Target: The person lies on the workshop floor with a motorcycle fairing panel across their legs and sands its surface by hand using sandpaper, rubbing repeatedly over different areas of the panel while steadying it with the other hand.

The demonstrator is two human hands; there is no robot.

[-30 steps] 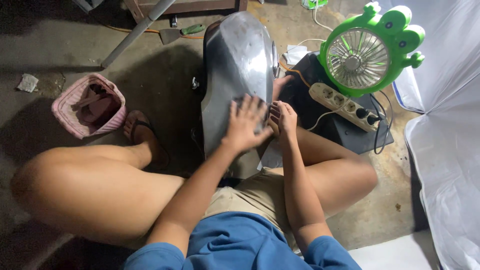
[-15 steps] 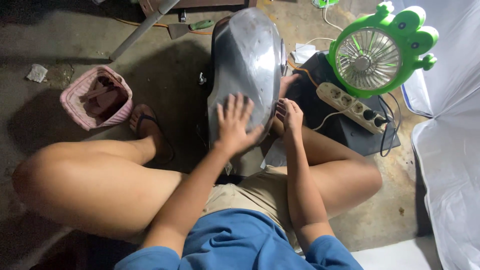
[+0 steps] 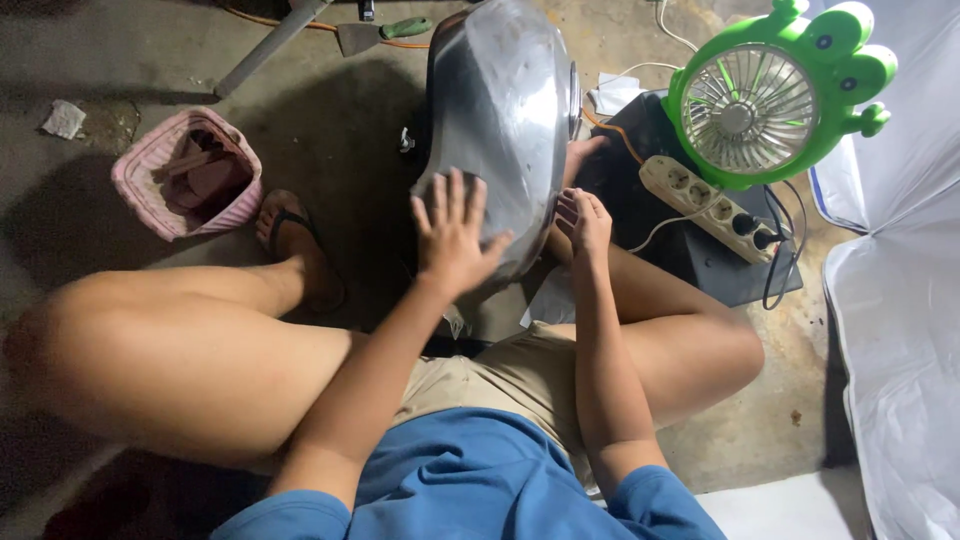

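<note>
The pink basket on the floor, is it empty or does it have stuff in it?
Not empty. The pink basket stands upright on the floor with its open top showing several brownish pieces inside; what they are is too unclear to tell.

The bare concrete floor [image 3: 340, 120] carries a pink basket [image 3: 190, 175], a green fan [image 3: 770, 95] and a power strip [image 3: 705, 195].

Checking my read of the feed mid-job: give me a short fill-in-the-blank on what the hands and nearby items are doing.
1. The left hand lies flat, fingers spread, on the grey metal ____.
2. The right hand touches that part's ____ edge.
3. The fan with frog eyes is coloured ____.
4. The pink basket stands beside the person's ____ foot.

Missing words: tank; right; green; left
</note>
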